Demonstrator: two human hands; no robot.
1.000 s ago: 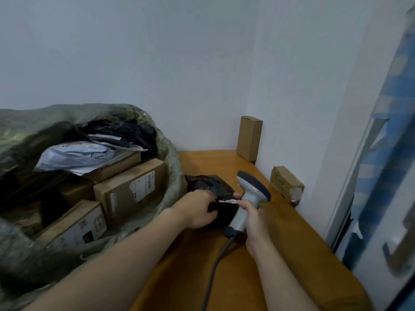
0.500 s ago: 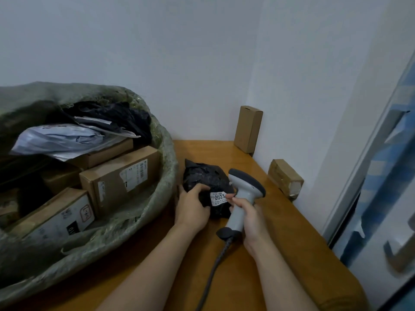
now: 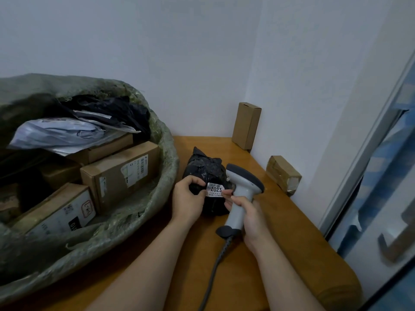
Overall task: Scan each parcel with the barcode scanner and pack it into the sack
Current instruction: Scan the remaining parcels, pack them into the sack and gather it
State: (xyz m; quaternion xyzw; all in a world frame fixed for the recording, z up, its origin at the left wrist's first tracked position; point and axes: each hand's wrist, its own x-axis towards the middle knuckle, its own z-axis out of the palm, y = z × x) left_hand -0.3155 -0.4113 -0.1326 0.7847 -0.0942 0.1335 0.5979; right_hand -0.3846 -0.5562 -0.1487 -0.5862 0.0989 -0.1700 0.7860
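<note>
A black plastic-wrapped parcel [image 3: 207, 171] lies on the wooden table [image 3: 292, 239], its white label [image 3: 215, 190] reading 2023 turned up. My left hand [image 3: 187, 198] grips the parcel's left side, thumb beside the label. My right hand [image 3: 249, 217] holds the grey barcode scanner [image 3: 241, 189] by its handle, head tilted over the parcel's right side, and its fingertips touch the label's right edge. The scanner cable [image 3: 213, 270] runs down toward me. The green woven sack [image 3: 143, 223] lies open at left, holding several cardboard boxes [image 3: 121, 173] and plastic mailers [image 3: 58, 134].
A tall cardboard box [image 3: 246, 125] stands upright in the table's back corner against the wall. A taped brown parcel [image 3: 283, 175] leans against the right wall. A glass door [image 3: 386, 198] is at far right, beyond the table's right edge.
The parcel has been turned so its 2023 label faces up. My left hand shifted from on top of the parcel to its left side. The scanner stayed in my right hand.
</note>
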